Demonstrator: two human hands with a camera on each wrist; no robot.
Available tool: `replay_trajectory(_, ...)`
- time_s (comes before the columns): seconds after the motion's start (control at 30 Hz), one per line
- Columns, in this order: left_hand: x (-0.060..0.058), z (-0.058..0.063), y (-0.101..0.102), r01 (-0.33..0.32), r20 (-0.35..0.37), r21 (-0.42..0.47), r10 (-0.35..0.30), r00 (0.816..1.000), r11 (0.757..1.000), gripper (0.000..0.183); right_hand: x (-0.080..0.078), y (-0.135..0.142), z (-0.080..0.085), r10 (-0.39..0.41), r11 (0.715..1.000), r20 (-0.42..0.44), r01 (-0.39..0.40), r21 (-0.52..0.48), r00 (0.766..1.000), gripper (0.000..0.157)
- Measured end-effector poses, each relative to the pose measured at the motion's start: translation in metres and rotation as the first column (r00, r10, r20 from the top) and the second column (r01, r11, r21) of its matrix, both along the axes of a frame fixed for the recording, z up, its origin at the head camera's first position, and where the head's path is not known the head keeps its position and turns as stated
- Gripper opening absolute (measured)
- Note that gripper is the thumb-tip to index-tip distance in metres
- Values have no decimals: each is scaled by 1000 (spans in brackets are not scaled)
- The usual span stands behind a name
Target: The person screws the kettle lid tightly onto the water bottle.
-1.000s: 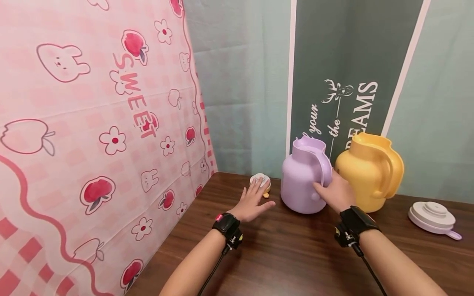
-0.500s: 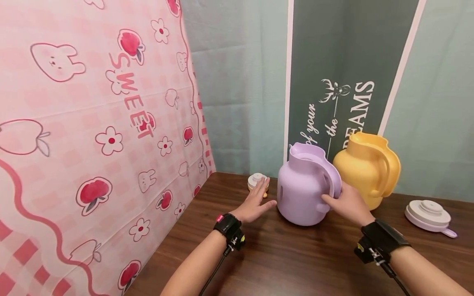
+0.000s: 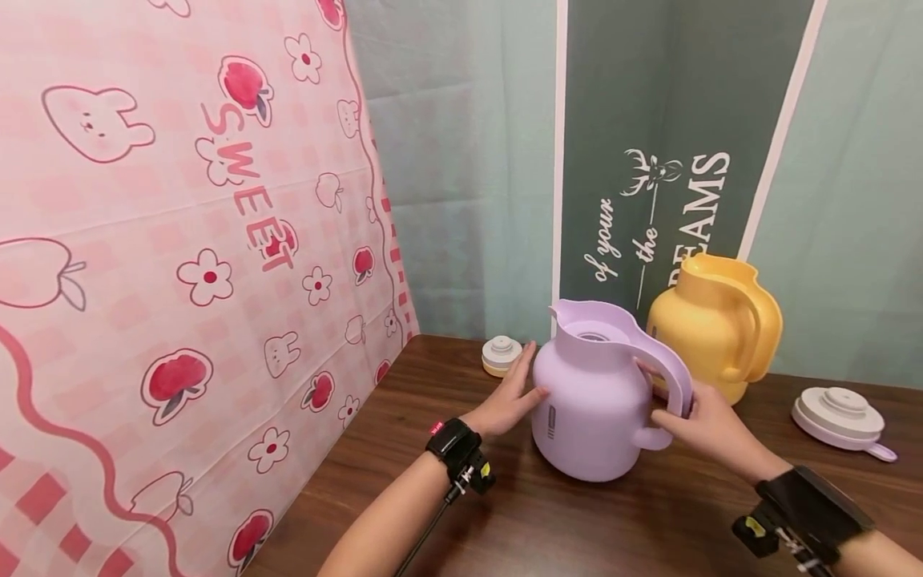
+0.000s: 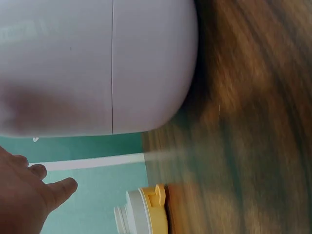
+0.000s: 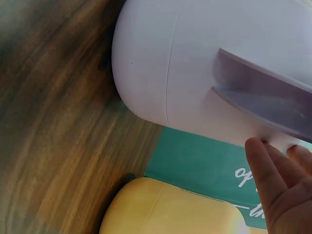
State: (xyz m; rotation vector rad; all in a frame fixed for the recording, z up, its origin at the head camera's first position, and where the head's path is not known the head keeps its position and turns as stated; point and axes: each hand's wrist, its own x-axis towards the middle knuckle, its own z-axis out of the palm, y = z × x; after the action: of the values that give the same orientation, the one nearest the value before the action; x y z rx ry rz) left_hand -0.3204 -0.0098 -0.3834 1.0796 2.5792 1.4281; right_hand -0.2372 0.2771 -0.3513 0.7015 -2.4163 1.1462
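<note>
Backdrop: dark and pale green curtains (image 3: pixel 613 104) hung behind the wood-grain counter (image 3: pixel 562 529), and a pink printed cloth (image 3: pixel 180 200) rose on the left.
Purple pitcher (image 3: pixel 587 417): stood upright on the counter between the two hands, its spout (image 3: pixel 557 312) pointing up and left, away from the body.
Handle (image 3: pixel 674 373): faced right and lay between the right thumb and fingers.
Right hand (image 3: pixel 703 417): its fingers were clamped loosely on the handle; the right wrist view showed their tips close beside the pitcher's wall.
Left hand (image 3: pixel 505 401): its fingers were straight and held nothing; the thumb seemed to touch the pitcher's side, though contact at the fingertips could not be told.
Good handling: the step looked like steadying or shifting the pitcher, which called for a level base, a firmer hold on the handle and a flat left palm as brace.
Risk: a pull from the handle alone might have tipped it.
Yellow pitcher (image 3: pixel 695 336): stood behind and to the right, needing room.
Lids: white-and-yellow lid (image 3: pixel 501 353) beyond the left hand; white-and-purple lid (image 3: pixel 840 417) well apart at right.
</note>
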Motion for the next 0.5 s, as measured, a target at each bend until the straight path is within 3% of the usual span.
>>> replay_trajectory(0.17,8,-4,1,74,-6,50,-73,997,996,94,15,6,-4,59,998,-32,-60,-26,998,56)
replay_trajectory(0.33,22,-7,-2,162,-70,100,-155,985,982,101,24,10,-10,168,983,-81,-173,-59,982,56)
replay_trajectory(0.43,31,-8,-5,233,-110,112,-221,969,966,105,30,12,-13,280,950,-91,-290,-116,956,57)
replay_trajectory(0.5,38,-8,-7,279,-100,129,-267,958,952,106,33,13,-14,344,922,-79,-353,-160,936,57)
